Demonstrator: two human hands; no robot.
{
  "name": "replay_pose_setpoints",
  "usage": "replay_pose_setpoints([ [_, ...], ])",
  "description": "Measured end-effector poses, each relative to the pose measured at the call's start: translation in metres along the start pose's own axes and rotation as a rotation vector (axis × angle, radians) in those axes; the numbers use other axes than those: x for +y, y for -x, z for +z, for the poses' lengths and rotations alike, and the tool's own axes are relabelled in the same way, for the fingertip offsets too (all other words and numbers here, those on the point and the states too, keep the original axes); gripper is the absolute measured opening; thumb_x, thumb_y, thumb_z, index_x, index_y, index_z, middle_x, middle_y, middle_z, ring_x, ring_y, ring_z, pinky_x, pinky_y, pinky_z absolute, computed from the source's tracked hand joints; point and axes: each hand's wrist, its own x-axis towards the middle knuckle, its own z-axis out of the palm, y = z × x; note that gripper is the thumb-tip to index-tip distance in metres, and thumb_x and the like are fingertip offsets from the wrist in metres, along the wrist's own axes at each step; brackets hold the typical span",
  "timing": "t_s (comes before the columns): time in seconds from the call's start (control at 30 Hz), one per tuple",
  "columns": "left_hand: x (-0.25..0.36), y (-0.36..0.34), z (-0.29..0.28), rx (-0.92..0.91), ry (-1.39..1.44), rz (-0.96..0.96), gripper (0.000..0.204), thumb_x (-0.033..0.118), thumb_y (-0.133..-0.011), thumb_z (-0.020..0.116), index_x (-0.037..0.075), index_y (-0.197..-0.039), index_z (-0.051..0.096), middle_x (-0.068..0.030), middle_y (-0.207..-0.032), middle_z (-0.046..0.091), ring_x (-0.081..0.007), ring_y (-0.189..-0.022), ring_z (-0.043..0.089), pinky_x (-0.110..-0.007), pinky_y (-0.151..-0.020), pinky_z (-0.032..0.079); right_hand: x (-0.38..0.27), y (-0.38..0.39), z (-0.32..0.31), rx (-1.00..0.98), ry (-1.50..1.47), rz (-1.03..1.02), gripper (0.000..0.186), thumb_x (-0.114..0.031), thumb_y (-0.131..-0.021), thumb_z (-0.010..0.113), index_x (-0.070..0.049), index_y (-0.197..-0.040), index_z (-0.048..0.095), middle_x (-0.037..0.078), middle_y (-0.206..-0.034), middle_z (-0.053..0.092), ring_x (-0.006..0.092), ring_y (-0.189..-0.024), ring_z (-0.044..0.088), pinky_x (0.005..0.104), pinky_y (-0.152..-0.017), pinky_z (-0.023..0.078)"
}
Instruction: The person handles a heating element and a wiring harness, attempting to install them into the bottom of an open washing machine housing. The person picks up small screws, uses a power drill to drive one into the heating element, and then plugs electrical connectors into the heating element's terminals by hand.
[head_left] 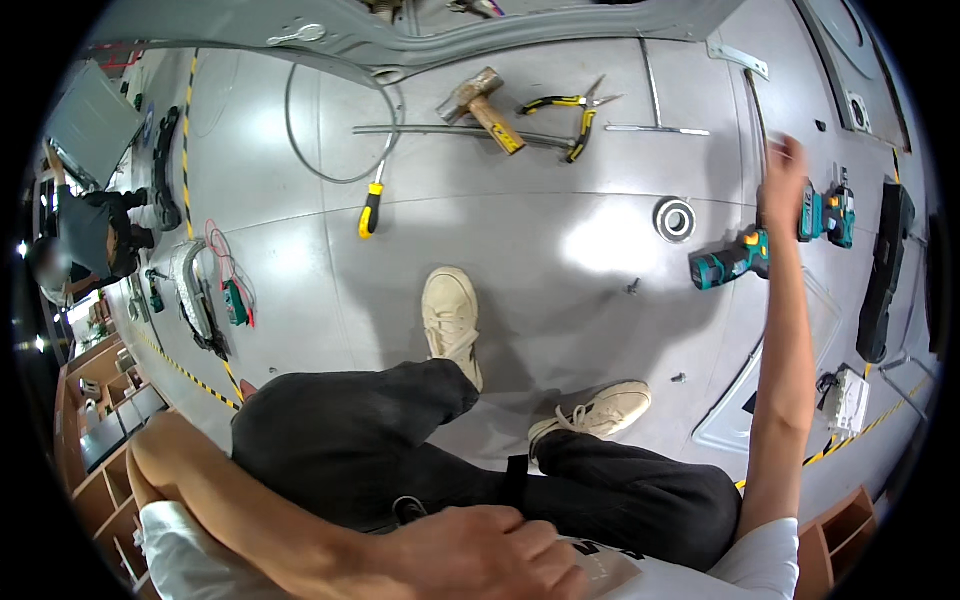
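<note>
On the grey floor (520,230), the left hand (480,550) lies loosely closed on the lap, holding nothing. Further up are a screwdriver (370,210), a hammer (482,105) and pliers (570,115). The right hand (783,185) grips the green drill (735,255).

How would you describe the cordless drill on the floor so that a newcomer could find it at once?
Look at the grey floor to the person's right, where the raised right hand reaches. The drill lies just below that hand, beside a round metal ring. Its teal and black body sets it apart from the yellow-handled tools further away.
</note>
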Motion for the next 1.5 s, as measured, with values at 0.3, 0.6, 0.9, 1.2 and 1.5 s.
replay_pose_setpoints([
  [0.3,0.025,0.036,0.01,0.031,-0.039,0.01,0.024,0.031,-0.085,0.055,0.01,-0.074,0.054,-0.0006,-0.072,0.054,-0.0154,-0.07,0.053,-0.029,-0.055,0.041,-0.237,0.123,0.209,-0.785,0.361,-0.532,0.057,-0.045,-0.085,0.065,0.003,-0.114,0.053,0.019,-0.118,0.056,0.0351,-0.112,0.053,0.0454,-0.091,0.046],
  [0.6,0.028,0.053,0.014,0.093,-0.025,0.017,0.02,0.029,-0.085,0.053,0.01,-0.078,0.055,-0.0004,-0.074,0.054,-0.0153,-0.072,0.053,-0.029,-0.056,0.041,-0.224,0.177,0.216,-0.76,0.399,-0.42,0.042,-0.03,-0.083,0.069,-0.001,-0.106,0.05,0.017,-0.105,0.06,0.0331,-0.102,0.06,0.0418,-0.085,0.051],
  [0.9,0.031,0.043,0.012,-0.028,-0.112,0.062,0.017,0.027,-0.085,0.051,0.01,-0.082,0.055,-0.0002,-0.076,0.055,-0.0152,-0.074,0.053,-0.029,-0.057,0.041,-0.213,0.251,0.169,-0.844,0.224,-0.249,0.043,-0.025,-0.081,0.072,0.001,-0.103,0.046,0.023,-0.095,0.064,0.0367,-0.089,0.065,0.0455,-0.074,0.054],
  [1.2,0.022,0.031,0.011,-0.152,-0.027,0.147,0.018,0.024,-0.084,0.049,0.009,-0.091,0.055,-0.0015,-0.081,0.055,-0.0174,-0.078,0.054,-0.031,-0.059,0.042,-0.226,0.269,0.132,-1.036,0.233,-0.192,0.038,-0.029,-0.087,0.062,0.002,-0.103,0.05,0.019,-0.087,0.068,0.0342,-0.084,0.068,0.0433,-0.071,0.054],
  [1.5,0.006,-0.011,-0.029,-0.091,0.043,0.191,0.024,0.031,-0.085,0.056,0.008,-0.081,0.058,-0.0045,-0.072,0.056,-0.0205,-0.07,0.057,-0.034,-0.057,0.044,-0.229,0.207,0.096,-1.082,0.136,-0.456,0.034,-0.036,-0.09,0.057,-0.004,-0.095,0.063,0.016,-0.09,0.068,0.0347,-0.085,0.067,0.0449,-0.074,0.053],
])
